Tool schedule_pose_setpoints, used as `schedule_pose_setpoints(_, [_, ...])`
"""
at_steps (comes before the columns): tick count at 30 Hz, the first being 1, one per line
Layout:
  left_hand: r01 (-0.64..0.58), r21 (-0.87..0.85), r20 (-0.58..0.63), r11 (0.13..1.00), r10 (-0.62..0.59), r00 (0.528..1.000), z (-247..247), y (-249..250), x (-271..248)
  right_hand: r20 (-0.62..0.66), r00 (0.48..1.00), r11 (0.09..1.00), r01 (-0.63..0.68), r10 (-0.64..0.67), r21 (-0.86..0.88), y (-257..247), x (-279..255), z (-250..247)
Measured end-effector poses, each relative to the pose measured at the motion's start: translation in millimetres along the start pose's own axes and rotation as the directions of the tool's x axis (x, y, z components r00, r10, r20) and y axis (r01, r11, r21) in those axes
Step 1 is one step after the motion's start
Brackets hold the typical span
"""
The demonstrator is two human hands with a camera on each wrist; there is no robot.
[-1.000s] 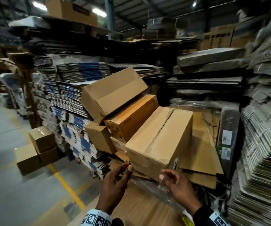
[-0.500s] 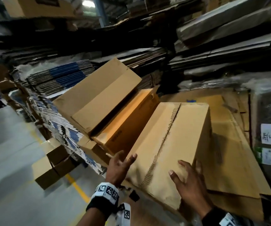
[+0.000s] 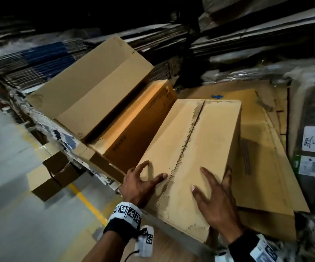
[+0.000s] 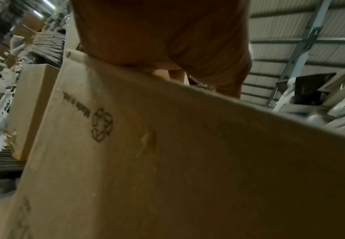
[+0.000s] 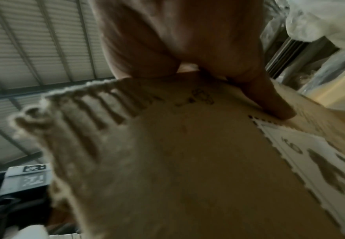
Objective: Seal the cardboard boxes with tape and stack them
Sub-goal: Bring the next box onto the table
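Note:
A brown cardboard box (image 3: 200,144) with a ragged, untaped centre seam lies tilted among other cartons in the head view. My left hand (image 3: 143,184) sits on its near left corner, fingers spread and arched, thumb on the top face. On the near right part rests my right hand (image 3: 215,201), thumb and forefinger on top and the other fingers over the right edge. The left wrist view shows the palm (image 4: 161,32) over the box (image 4: 167,161) edge, above a recycling mark. In the right wrist view a finger (image 5: 269,100) lies straight along the box (image 5: 188,161). No tape is visible.
An orange box (image 3: 134,129) and a larger brown box (image 3: 96,87) lean to the left. Flattened cardboard sheets (image 3: 262,157) lie under and right of my box. Small boxes (image 3: 46,178) stand on the grey floor by a yellow line (image 3: 88,203). A wrapped, labelled bundle (image 3: 311,148) stands right.
Both hands have risen from in front of the box onto its top face. The view has closed in, so the box looks much larger.

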State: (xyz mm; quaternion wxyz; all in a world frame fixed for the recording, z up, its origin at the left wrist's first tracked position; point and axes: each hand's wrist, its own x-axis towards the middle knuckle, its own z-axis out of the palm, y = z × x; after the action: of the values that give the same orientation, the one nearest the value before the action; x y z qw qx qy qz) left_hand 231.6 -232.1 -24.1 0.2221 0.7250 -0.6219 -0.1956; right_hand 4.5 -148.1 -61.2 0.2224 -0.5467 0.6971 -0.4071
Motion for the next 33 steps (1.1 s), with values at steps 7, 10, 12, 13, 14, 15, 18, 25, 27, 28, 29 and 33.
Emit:
schedule_pose_setpoints(7, [-0.016,-0.016,0.011,1.0,0.016,1.0,-6.6,-6.1,-63.5,-0.003,1.0,1.0,0.012,-0.012,-0.008,5.7,-52.3,-30.2])
schedule_pose_setpoints(10, [-0.026,-0.025,-0.019,0.999,0.026,0.999,-18.5,-8.4,-104.4,0.007,1.0,1.0,0.011,-0.011,0.013,4.5,-92.9,-42.4])
schedule_pose_setpoints(12, [-0.031,-0.044,-0.047,0.999,0.029,0.998,-31.7,-14.4,-136.1,-0.001,1.0,0.999,0.023,-0.023,0.029,0.2,-126.4,-50.5])
schedule_pose_setpoints(13, [-0.039,-0.046,-0.064,0.998,0.036,0.997,-39.0,-19.3,-153.9,-0.006,1.0,0.999,0.028,-0.028,0.037,-4.1,-146.0,-55.8])
schedule_pose_setpoints(14, [-0.052,-0.046,-0.083,0.998,0.048,0.995,-46.5,-25.5,-172.4,-0.015,0.999,0.999,0.039,-0.039,0.038,-10.0,-166.7,-61.6])
schedule_pose_setpoints(15, [-0.07,-0.046,-0.106,0.997,0.065,0.992,-54.9,-33.0,-192.2,-0.022,0.998,0.998,0.057,-0.056,0.031,-16.7,-188.5,-67.0])
schedule_pose_setpoints(18, [-0.093,-0.084,-0.171,0.992,0.078,0.982,-87.4,-61.0,-261.2,-0.035,0.994,0.994,0.108,-0.108,0.007,-43.0,-262.6,-81.1])
schedule_pose_setpoints(25, [0.02,-0.101,-0.45,0.995,-0.064,0.891,-178.3,-164.0,-436.9,0.087,0.934,0.934,0.334,-0.346,0.129,-97.8,-422.8,-62.4])
schedule_pose_setpoints(27, [0.058,-0.084,-0.507,0.995,-0.093,0.857,-199.1,-201.6,-482.3,0.136,0.906,0.912,0.38,-0.401,0.157,-109.7,-459.4,-44.3])
schedule_pose_setpoints(28, [0.089,-0.087,-0.525,0.992,-0.121,0.843,-207.5,-222.0,-504.1,0.169,0.887,0.899,0.402,-0.43,0.175,-116.1,-476.1,-34.4])
schedule_pose_setpoints(29, [0.127,-0.095,-0.537,0.987,-0.159,0.829,-214.1,-242.7,-525.1,0.21,0.864,0.885,0.421,-0.457,0.197,-121.8,-490.8,-24.3])
schedule_pose_setpoints(33, [0.323,-0.138,-0.552,0.936,-0.344,0.76,-223.1,-313.1,-603.8,0.384,0.742,0.835,0.475,-0.549,0.276,-136.8,-534.6,20.1])
